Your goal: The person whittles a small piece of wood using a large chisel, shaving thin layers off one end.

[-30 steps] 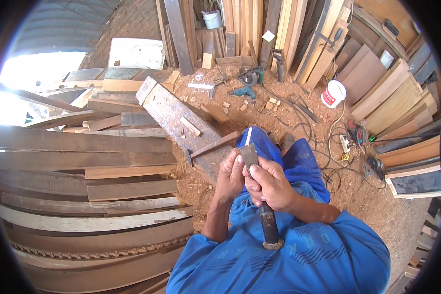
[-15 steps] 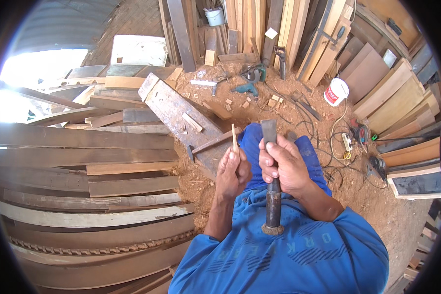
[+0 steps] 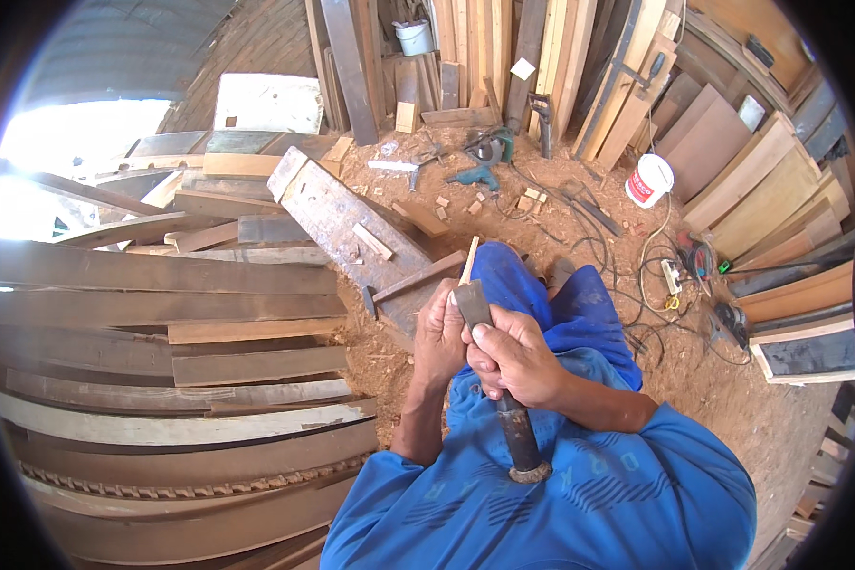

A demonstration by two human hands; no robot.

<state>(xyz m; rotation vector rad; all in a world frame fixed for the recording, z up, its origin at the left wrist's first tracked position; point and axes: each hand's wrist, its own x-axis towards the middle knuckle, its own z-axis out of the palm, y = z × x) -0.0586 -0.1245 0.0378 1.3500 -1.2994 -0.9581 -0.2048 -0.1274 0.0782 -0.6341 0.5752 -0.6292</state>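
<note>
My left hand [image 3: 440, 340] is closed around a thin, pale wooden stick [image 3: 468, 260] that points up and away from me. My right hand [image 3: 515, 359] grips a wide steel chisel [image 3: 472, 304] by its dark handle [image 3: 519, 439], whose ringed butt end rests near my chest. The flat blade lies against the lower end of the stick, between my two hands. Both hands touch each other over my blue-clad knees.
A heavy worn plank [image 3: 342, 218] with a hammer [image 3: 404, 285] lies ahead on the sawdust floor. Stacked boards [image 3: 161, 370] fill the left. Planks lean at the back, with power tools [image 3: 480, 157], cables, a white bucket [image 3: 648, 180] and a power strip [image 3: 673, 275] on the right.
Half a second ago my right hand held the chisel raised apart from the stick. Now the blade is back down against the stick and my hands are together.
</note>
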